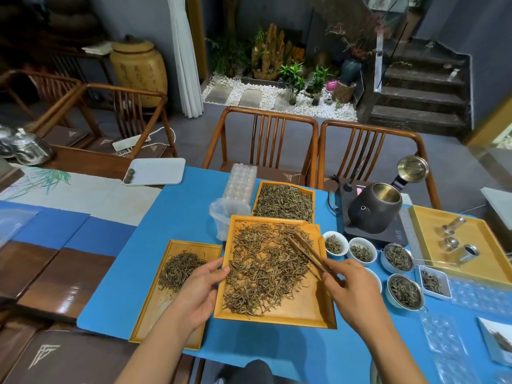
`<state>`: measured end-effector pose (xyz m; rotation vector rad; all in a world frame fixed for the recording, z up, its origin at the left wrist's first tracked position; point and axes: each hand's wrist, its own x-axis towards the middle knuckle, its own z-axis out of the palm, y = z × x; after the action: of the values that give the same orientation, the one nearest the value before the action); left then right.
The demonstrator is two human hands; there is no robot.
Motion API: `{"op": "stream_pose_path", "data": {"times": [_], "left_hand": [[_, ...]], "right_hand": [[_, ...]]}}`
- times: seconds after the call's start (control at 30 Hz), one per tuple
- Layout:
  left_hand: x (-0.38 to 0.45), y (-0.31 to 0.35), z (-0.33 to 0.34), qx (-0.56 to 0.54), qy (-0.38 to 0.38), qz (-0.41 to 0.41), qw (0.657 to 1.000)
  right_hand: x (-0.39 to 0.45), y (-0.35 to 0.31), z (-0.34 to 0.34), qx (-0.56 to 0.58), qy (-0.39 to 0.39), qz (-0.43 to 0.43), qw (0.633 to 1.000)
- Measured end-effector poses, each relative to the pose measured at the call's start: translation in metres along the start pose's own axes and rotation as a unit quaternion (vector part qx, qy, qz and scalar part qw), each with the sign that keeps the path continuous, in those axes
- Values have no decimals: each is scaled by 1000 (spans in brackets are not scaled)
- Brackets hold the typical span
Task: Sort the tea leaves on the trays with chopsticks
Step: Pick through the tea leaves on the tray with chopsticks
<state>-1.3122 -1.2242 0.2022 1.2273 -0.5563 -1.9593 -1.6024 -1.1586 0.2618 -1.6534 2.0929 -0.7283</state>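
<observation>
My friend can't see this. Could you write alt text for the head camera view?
A right hand holds brown wooden chopsticks over loose tea leaves on a middle orange wooden tray, whose edge the left hand grips, on a blue table mat.

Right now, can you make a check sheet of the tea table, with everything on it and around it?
Surface: blue mat over a wooden table.
Job's things: middle tray with tea leaves spread wide; left tray with a small pile; far tray full; chopsticks with tips over the middle tray's leaves.
Clutter: black kettle, lid open; white cups and strainers of leaves; white tray; plastic bag.
Hands: left hand grips the middle tray's left rim; right hand holds the chopsticks.
Cables: white power strip on a chair seat.
Surroundings: wooden chairs, indoor rock garden, stairs.
</observation>
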Motion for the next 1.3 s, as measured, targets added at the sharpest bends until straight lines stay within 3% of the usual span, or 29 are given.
{"op": "stream_pose_path", "data": {"times": [0.33, 0.77, 0.93, 1.3], "left_hand": [[-1, 5, 0, -7, -1, 4, 1000], [5, 13, -1, -37, 23, 8, 999], [6, 17, -1, -38, 31, 12, 999], [9, 28, -3, -47, 46, 32, 997]], "right_hand": [[-2, -6, -5, -3, -39, -31, 999], [-5, -5, -11, -28, -31, -36, 998], [-7, -9, -12, -25, 6, -42, 999], [-19, -16, -22, -20, -22, -59, 998]]}}
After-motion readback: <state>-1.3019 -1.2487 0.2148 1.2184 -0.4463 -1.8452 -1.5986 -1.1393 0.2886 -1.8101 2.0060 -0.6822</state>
